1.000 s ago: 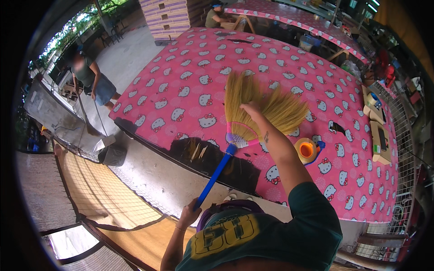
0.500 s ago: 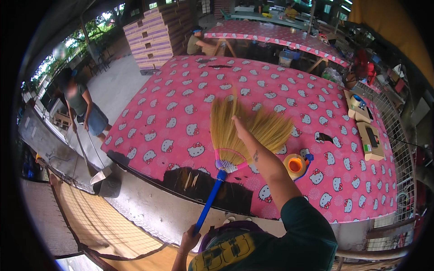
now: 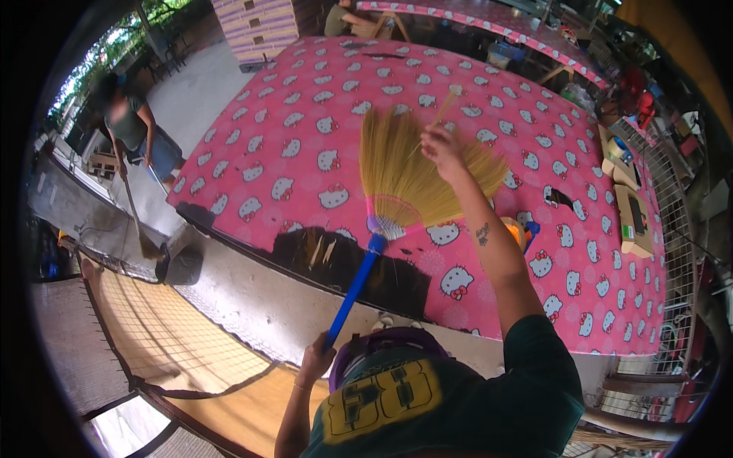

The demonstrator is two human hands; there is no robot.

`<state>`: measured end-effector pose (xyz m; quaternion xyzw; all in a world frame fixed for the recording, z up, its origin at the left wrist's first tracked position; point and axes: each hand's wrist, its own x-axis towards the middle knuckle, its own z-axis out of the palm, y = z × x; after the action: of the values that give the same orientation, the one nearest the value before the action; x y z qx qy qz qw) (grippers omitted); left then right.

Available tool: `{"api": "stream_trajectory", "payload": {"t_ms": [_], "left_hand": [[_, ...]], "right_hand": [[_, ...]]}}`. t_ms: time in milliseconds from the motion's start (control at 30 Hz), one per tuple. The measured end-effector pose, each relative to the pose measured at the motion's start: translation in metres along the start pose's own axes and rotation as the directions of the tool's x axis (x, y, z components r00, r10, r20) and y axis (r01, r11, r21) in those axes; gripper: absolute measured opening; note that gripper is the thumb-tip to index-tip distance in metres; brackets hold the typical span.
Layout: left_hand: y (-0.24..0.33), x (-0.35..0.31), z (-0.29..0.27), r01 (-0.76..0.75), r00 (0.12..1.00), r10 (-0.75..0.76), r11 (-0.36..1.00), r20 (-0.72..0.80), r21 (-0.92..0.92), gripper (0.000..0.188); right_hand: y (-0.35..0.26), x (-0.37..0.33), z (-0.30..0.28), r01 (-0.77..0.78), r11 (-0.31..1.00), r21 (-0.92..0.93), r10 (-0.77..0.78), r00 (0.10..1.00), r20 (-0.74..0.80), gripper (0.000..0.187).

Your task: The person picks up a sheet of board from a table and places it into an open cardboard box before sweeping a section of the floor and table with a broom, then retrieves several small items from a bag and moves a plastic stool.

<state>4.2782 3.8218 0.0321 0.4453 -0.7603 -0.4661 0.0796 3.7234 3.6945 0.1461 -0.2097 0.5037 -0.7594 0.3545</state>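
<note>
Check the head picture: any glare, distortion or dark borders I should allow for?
Head view: black borders, and the pink patterned tablecloth bows at its edges; head view: glare whitens the concrete floor left of the blue broom handle; head view: upper-left foliage looks partly washed out.

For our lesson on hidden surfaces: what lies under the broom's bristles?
The pink patterned cover shows around the bristles; whatever lies directly beneath them is hidden from view.

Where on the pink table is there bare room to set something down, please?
The pink cover lies bare left of the broom, and between the right hand and the cardboard trays, beyond the black tear. It is crowded at the broom and right forearm, beside the tape roll.
</note>
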Motion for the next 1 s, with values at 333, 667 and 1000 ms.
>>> {"api": "stream_trajectory", "payload": {"t_ms": [333, 667, 1000], "left_hand": [[0.002, -0.001, 0.000, 0.049, 0.999, -0.049, 0.999, 0.000, -0.006, 0.045], [0.005, -0.002, 0.003, 0.050, 0.999, -0.050, 0.999, -0.011, -0.001, 0.047], [0.001, 0.001, 0.004, 0.035, 0.999, -0.035, 0.999, -0.013, -0.014, 0.045]], "right_hand": [[0.079, -0.028, 0.009, -0.095, 0.975, -0.199, 0.101, 0.995, 0.023, 0.017], [0.108, -0.017, 0.009, -0.100, 0.964, -0.247, 0.114, 0.992, 0.044, 0.015], [0.114, -0.017, 0.012, -0.112, 0.916, -0.385, 0.136, 0.990, 0.036, 0.025]]}}
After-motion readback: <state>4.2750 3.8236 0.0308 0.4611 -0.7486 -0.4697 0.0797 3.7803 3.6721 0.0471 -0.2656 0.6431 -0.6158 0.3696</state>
